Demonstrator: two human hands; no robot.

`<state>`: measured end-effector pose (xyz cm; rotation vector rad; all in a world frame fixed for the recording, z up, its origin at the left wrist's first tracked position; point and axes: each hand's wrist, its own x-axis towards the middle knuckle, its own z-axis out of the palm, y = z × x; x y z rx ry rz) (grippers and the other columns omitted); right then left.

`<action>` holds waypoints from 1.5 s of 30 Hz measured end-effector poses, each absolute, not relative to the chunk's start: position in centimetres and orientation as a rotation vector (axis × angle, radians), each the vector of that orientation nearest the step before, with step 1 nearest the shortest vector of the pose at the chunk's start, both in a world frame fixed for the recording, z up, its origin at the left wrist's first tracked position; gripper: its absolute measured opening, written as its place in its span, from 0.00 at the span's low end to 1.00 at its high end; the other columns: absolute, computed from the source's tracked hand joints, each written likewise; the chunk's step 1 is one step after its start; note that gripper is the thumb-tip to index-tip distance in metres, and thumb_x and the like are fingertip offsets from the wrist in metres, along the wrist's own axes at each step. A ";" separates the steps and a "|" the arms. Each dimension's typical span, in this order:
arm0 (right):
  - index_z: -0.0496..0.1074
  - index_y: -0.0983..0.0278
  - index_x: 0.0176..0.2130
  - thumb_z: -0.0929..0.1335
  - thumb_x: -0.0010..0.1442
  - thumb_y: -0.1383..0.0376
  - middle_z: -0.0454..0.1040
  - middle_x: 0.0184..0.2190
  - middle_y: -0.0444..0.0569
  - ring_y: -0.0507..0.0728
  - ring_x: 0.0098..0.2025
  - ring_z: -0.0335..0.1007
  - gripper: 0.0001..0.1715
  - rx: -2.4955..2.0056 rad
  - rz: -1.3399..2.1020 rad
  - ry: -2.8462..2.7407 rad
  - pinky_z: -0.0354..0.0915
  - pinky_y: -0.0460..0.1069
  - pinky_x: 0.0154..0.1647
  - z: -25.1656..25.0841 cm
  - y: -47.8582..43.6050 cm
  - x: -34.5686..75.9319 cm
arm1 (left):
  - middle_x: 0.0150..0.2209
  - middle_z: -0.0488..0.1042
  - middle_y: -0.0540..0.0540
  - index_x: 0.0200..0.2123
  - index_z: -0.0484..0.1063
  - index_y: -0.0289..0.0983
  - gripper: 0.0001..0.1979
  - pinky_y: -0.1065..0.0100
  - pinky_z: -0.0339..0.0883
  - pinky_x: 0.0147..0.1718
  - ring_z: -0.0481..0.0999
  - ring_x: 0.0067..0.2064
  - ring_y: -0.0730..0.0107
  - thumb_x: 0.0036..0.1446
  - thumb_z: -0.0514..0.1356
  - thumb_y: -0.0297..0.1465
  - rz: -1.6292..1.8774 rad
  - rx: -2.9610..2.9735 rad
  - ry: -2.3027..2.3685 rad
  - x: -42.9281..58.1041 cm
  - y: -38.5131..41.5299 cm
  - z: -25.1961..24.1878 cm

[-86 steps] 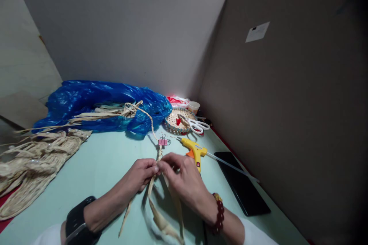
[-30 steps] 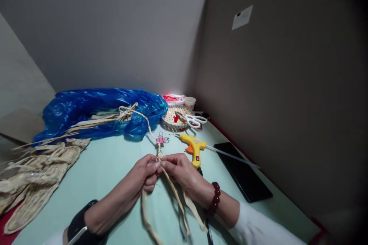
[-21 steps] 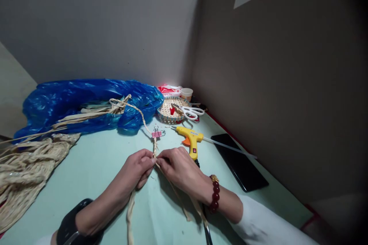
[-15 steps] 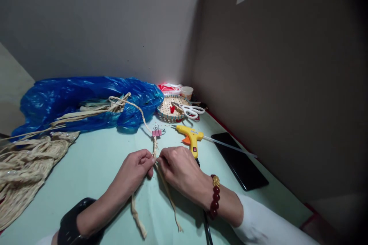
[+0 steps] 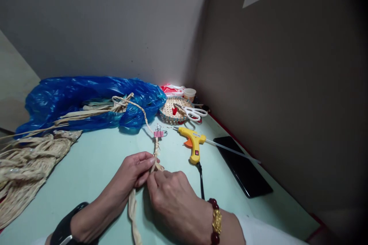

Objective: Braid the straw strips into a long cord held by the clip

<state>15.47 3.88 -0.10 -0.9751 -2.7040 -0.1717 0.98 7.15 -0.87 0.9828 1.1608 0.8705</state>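
A thin braid of dried straw strips [image 5: 156, 149] runs across the pale green table [image 5: 94, 160] from a pink binder clip [image 5: 158, 133] down to my hands. My left hand [image 5: 132, 170] pinches the braid's near end between thumb and fingers. My right hand [image 5: 169, 195] sits just below it, fingers curled round the loose strips. One loose strip [image 5: 132, 214] trails down toward me between my wrists. A black watch is on my left wrist, a red bead bracelet on my right.
A yellow glue gun [image 5: 193, 144] and a black phone [image 5: 243, 166] lie to the right. Behind are a woven tray [image 5: 171, 109] with white scissors [image 5: 194, 113], a small cup [image 5: 189, 93], a blue plastic bag [image 5: 86, 101] of straw, and a straw pile [image 5: 25, 160] at left.
My right hand has pulled back toward me and now lies below my left hand, closed round the loose strips. The left hand keeps its pinch on the braid.
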 end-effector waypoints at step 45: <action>0.70 0.66 0.23 0.63 0.62 0.65 0.63 0.17 0.40 0.48 0.21 0.54 0.17 -1.216 1.519 -1.621 0.50 0.45 0.23 0.1 8.1 17.4 | 0.15 0.64 0.54 0.20 0.66 0.43 0.15 0.69 0.54 0.21 0.60 0.17 0.71 0.57 0.56 0.40 0.752 1.675 1.680 1.5 4.6 -0.4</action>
